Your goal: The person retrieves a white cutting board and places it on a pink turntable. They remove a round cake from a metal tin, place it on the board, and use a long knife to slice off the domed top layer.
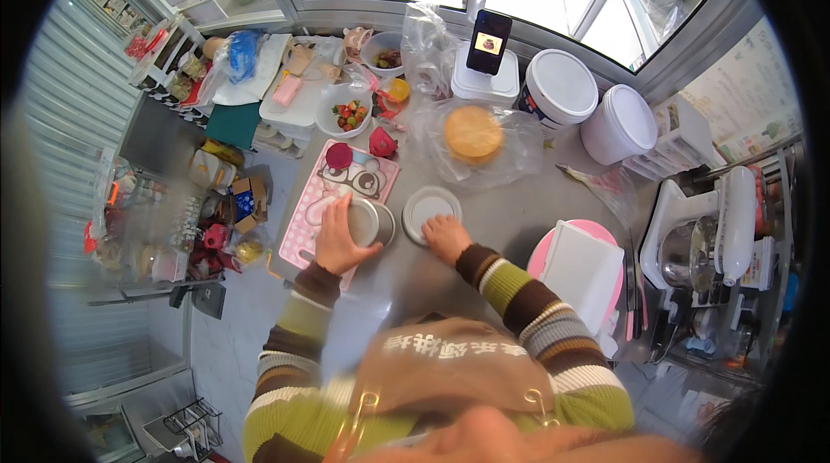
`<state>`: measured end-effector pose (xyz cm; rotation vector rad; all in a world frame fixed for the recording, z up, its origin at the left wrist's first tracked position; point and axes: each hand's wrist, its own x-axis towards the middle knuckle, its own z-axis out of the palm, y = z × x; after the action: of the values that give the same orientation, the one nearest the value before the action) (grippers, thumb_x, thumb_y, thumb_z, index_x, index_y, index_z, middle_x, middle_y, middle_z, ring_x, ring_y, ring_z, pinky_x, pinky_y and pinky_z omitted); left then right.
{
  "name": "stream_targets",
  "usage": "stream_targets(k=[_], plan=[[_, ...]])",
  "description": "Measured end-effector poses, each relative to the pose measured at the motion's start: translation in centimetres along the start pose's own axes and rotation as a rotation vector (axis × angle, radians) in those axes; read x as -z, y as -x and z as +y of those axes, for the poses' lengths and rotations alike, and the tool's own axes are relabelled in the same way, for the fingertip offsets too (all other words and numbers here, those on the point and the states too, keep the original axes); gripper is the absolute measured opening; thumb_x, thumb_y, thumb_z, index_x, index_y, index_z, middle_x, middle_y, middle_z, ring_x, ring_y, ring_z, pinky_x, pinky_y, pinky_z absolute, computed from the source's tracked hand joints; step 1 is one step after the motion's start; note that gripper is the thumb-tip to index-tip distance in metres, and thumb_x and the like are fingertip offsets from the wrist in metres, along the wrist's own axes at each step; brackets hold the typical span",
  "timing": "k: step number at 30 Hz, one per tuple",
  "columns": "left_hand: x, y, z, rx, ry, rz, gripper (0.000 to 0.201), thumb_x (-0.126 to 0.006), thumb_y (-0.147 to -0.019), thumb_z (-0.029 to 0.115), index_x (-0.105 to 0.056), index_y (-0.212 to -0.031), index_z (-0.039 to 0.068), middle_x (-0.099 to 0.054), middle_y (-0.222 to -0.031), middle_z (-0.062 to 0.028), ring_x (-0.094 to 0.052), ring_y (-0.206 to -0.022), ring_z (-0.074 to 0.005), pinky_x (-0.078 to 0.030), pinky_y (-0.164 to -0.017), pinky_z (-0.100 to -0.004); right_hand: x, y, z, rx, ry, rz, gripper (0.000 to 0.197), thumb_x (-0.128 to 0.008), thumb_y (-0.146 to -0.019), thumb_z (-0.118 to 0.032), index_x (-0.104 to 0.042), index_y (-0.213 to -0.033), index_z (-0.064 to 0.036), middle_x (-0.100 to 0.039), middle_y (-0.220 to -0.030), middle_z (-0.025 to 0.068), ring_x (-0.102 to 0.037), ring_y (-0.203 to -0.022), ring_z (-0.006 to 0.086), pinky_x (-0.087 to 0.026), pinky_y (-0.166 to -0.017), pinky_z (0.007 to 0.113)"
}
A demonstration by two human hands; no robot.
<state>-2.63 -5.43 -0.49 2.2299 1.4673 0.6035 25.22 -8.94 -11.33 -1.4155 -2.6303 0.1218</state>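
Here's the left hand (pixel 335 245), curved round a round metal tin (pixel 368 223), fingers along one side and thumb on the other: that looks like a hold. The tin sits at the right edge of the pink cutting board (pixel 320 195). Over to the right hand (pixel 447 241), fingertips down on a pale round disc (pixel 432 205) just beside the tin on the grey counter (pixel 527 191); whether they pinch its rim or only rest there, I cannot tell.

Now the dangers! If the tin is partly on the board's lip, it could rock or tip under a push. The disc looks smooth, so a sideways press might send it skidding into the tin. A wide reach forward could knock the cut dragon fruit (pixel 338 156) on the board, or dent the yellow cake round (pixel 473 134) in its clear plastic. And that phone (pixel 488 42), propped upright on a white tub (pixel 484 76), might topple if the tub were bumped.

Writing, then: pale lettering runs across the brown apron (pixel 454 368), upside down from this view. The wall sheet (pixel 752 87) at right carries script too faint to make out, and dark print shows low on a white bucket (pixel 561 85).
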Motion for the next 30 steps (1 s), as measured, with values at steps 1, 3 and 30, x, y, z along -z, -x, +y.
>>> stream_targets(k=[1,3,30], plan=[[0.0,-1.3,-0.3,-0.057,-0.007,0.054,0.114,-0.094,-0.057,0.034,-0.037,-0.149,-0.002,-0.050,-0.137,-0.0213,-0.049,-0.129,-0.0389,-0.041,-0.111,-0.0460,0.3,1.7,-1.1,0.006,-0.013,-0.044,0.008,-0.060,-0.086,-0.018,-0.061,-0.091,-0.0118,-0.062,-0.091,0.0053,-0.062,-0.091,0.0241,-0.046,-0.078,0.039],[-1.2,-4.0,-0.4,-0.066,0.011,-0.012,0.113,-0.094,-0.058,0.033,-0.037,-0.150,0.001,-0.048,-0.139,-0.0210,-0.047,-0.131,-0.0394,-0.042,-0.111,-0.0468,0.9,4.9,-3.4,0.032,-0.100,-0.107,0.008,-0.060,-0.086,-0.017,-0.061,-0.091,-0.0112,-0.062,-0.090,0.0051,-0.061,-0.091,0.0239,-0.046,-0.081,0.038],[-13.2,9.7,0.0,0.317,0.348,-0.474,0.070,-0.075,-0.089,0.042,-0.049,-0.146,0.013,-0.050,-0.134,-0.0241,-0.059,-0.119,-0.0412,-0.051,-0.101,-0.0455,3.2,8.4,-10.3,-0.002,-0.005,-0.389,0.046,-0.061,-0.089,-0.024,-0.064,-0.131,-0.0068,-0.056,-0.136,0.0152,-0.057,-0.120,0.0363,-0.042,-0.105,0.050]])
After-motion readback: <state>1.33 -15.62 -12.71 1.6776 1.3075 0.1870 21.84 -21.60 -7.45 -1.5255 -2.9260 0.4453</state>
